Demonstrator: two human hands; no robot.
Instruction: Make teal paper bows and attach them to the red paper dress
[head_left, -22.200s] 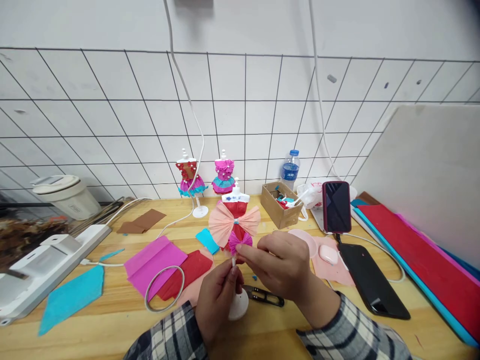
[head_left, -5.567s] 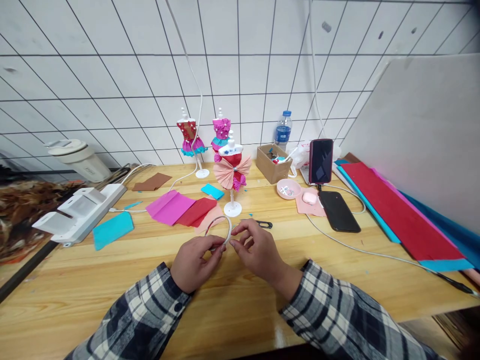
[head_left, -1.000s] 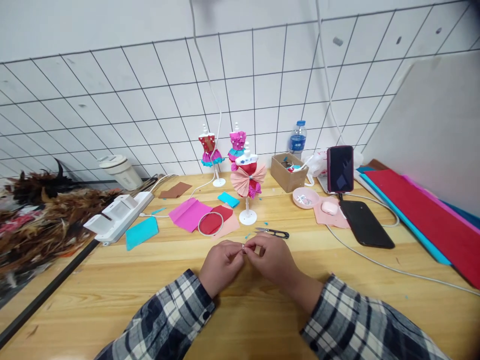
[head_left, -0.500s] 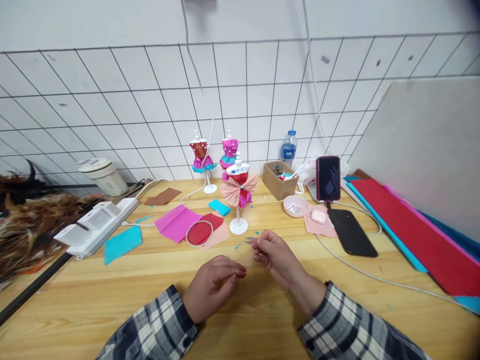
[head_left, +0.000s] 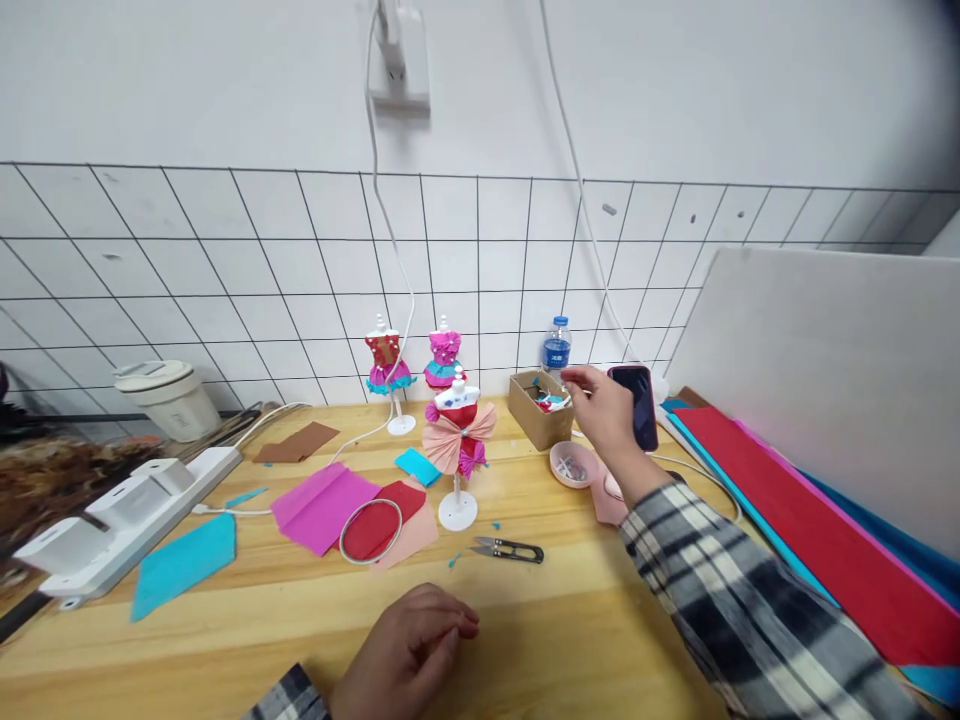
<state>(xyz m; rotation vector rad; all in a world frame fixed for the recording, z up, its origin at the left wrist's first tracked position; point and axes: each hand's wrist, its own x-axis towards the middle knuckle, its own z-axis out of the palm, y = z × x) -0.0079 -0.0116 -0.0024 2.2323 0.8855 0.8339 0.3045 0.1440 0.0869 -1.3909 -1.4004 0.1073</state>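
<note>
My right hand is stretched forward above the right edge of a small cardboard box. Its thumb and fingers are pinched together; whatever they hold, if anything, is too small to make out. Low on the wooden table rests my left hand, fingers curled with the thumb against them and nothing visible in them. Thread snips with dark handles lie between the hands. Behind them stands a mini dress form in a red top with a pink pleated paper bow.
Two more dressed mini forms stand behind. Paper pieces and a metal ring lie left, beside a power strip. A pink dish, phone, bottle and long coloured sheets are at right.
My right hand has let go of the thread snips, now lying on the table, and moved forward and right to the box. My left hand appears lower as the view tilts up.
</note>
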